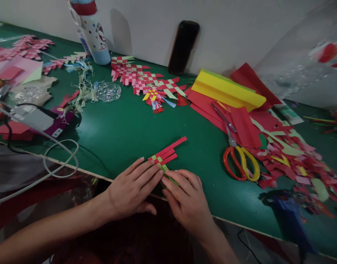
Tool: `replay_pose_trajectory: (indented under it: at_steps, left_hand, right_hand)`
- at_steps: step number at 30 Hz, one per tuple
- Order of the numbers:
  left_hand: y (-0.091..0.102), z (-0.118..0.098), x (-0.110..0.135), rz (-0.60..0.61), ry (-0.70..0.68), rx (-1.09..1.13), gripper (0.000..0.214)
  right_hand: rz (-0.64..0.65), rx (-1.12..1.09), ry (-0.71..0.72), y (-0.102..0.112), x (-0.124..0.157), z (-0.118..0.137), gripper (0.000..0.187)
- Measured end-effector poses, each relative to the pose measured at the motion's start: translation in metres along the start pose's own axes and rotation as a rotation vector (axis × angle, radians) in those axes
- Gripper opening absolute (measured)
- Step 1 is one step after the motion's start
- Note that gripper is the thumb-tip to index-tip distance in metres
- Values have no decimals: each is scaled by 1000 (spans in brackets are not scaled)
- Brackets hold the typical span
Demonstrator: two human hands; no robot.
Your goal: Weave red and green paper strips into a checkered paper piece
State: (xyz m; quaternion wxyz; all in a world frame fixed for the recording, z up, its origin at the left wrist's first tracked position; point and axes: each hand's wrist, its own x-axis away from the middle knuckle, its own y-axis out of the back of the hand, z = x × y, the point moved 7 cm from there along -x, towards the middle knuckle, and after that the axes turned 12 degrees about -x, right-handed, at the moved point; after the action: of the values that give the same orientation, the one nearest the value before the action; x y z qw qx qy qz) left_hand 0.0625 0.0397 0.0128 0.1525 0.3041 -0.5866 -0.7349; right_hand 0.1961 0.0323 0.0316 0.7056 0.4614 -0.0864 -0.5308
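Observation:
A small weave of red and light green paper strips (166, 154) lies on the green table (124, 128) near its front edge. My left hand (132, 187) rests flat beside it, fingers stretched out, their tips pressing on the weave's near end. My right hand (185, 196) lies next to it, its fingers pinching a green strip that sticks out from the weave toward me.
Scissors with red and yellow handles (237, 156) lie to the right beside red and yellow paper sheets (229, 91) and a heap of scraps (295, 161). Finished woven pieces (146, 80), a bottle (93, 33) and a phone (183, 46) stand behind. Cables (58, 157) lie left.

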Motion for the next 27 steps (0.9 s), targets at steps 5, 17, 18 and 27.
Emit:
replay_pose_trajectory:
  at_steps: [5, 17, 18, 27]
  left_hand:
    - [-2, 2, -2, 15, 12, -16, 91]
    - [-8, 1, -3, 80, 44, 6, 82]
    - [-8, 1, -3, 75, 48, 5, 82]
    - [-6, -2, -5, 92, 19, 15, 81]
  right_hand:
    - [-77, 60, -59, 12, 2, -6, 23]
    - [-5, 15, -36, 17, 5, -8, 20]
    - [1, 27, -27, 19, 2, -10, 21]
    - [118, 162, 108, 20, -52, -22, 26]
